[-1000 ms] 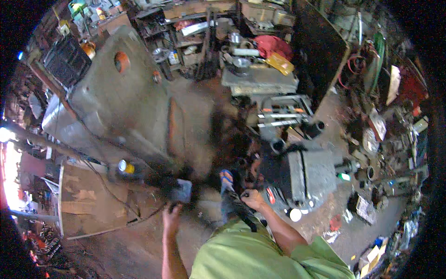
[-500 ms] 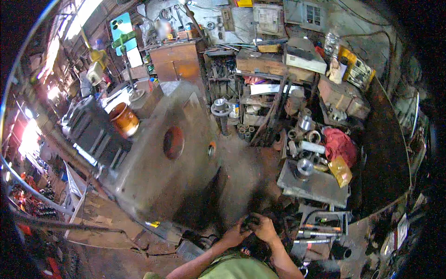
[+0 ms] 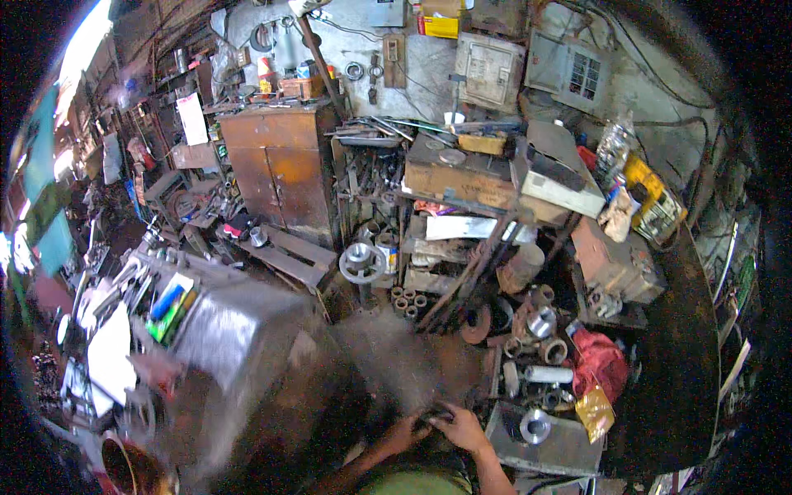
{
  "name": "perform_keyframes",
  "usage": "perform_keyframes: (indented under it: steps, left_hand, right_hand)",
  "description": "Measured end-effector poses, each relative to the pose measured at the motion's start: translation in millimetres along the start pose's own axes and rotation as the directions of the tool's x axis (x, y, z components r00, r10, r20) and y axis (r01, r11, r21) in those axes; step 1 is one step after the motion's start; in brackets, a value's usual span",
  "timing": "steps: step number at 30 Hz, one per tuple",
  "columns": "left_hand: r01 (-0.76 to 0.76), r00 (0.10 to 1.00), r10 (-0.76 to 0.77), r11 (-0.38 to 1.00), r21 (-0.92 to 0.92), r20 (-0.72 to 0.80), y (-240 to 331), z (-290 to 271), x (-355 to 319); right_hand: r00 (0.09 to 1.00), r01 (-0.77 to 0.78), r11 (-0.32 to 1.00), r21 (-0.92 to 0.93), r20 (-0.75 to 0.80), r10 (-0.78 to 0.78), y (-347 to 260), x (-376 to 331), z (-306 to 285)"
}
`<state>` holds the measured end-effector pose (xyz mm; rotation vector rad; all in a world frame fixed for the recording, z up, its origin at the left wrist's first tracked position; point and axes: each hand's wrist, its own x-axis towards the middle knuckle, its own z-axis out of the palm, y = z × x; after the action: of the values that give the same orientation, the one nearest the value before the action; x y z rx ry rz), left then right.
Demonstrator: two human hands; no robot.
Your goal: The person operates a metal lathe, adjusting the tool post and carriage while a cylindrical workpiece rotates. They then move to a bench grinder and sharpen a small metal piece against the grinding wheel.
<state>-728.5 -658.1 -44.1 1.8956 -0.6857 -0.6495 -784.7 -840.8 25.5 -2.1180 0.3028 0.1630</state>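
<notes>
My two hands meet low in front of my body, near the lower middle of the view. Between them is a small dark object (image 3: pixel 435 416), too dim and small to name. My left hand (image 3: pixel 406 431) has its fingers closed at the object's left side. From the right, my right hand (image 3: pixel 459 429) grips it too, thumb and fingers bent around it. Just right of that hand, a shiny metal ring (image 3: pixel 535 426) rests on a flat grey metal plate (image 3: pixel 569 452).
Left of me stands a large grey machine housing (image 3: pixel 247 330), blurred. Metal bushings and a red cloth (image 3: pixel 600 363) lie at right. Farther back are a wooden cabinet (image 3: pixel 268 177), a low bench (image 3: pixel 289 257), a flanged metal part (image 3: pixel 361 262) and loaded shelves (image 3: pixel 450 181).
My view has swung left and moved forward past the grey machine; cabinet and shelves look nearer. Both hands stay together around the small dark object.
</notes>
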Motion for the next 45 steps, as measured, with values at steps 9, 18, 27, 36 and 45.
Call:
perform_keyframes:
  steps: [9,18,27,36,45]
  left_hand:
    - [0.219,0.843,-0.38,0.889,-0.403,-0.381,-96,-64,97]
    - [0.203,0.558,-0.676,0.673,-0.711,-0.481,-45,-170,238]
    - [-0.038,0.509,-0.696,0.57,-0.821,-0.507,-27,-250,338]
    - [-0.132,0.462,-0.742,0.485,-0.865,-0.486,-103,-333,366]
    - [-0.31,0.261,-0.827,0.417,-0.855,-0.498,-157,-395,337]
  right_hand:
    - [0.978,-0.062,0.986,0.152,0.206,0.03,36,209,-6]
    - [0.903,0.242,0.97,-0.028,0.371,-0.215,-31,438,-92]
    - [0.93,0.298,0.95,-0.091,0.251,-0.268,-107,570,-134]
    - [0.698,0.627,0.701,-0.34,-0.156,-0.699,-290,737,-156]
    - [0.803,0.594,0.786,-0.17,0.064,-0.592,-294,778,-56]
